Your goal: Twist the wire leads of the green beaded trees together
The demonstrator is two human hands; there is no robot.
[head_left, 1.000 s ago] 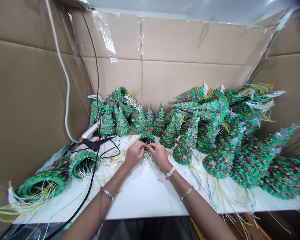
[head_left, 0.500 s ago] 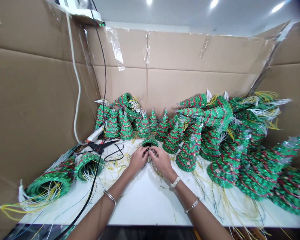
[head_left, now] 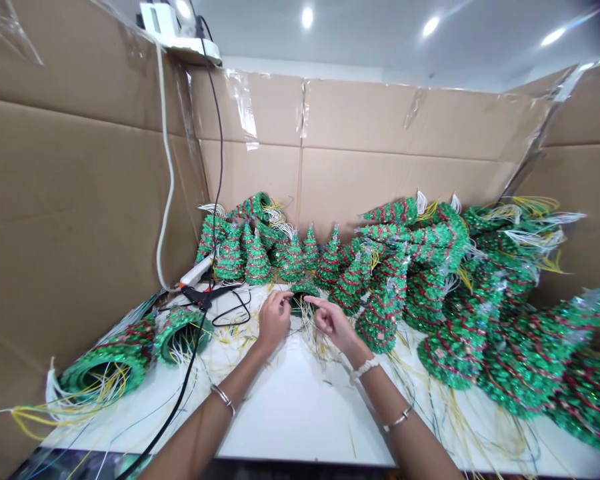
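Hands part at the white table [head_left: 300, 400]: the left hand [head_left: 274, 319], fingertips pinched shut, and the right hand [head_left: 334, 321], half-open with forefinger out, have drawn back from the small green tinsel cone tree [head_left: 304, 291] lying between them, its thin yellow wires [head_left: 314, 328] splayed.

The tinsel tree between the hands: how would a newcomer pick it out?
Start at the back cardboard wall, with its row of green tinsel trees. Just before that row, between the left hand and right hand, lies the tree. Unlike its upright neighbours, it shows its dark hollow base, wires spilling out.
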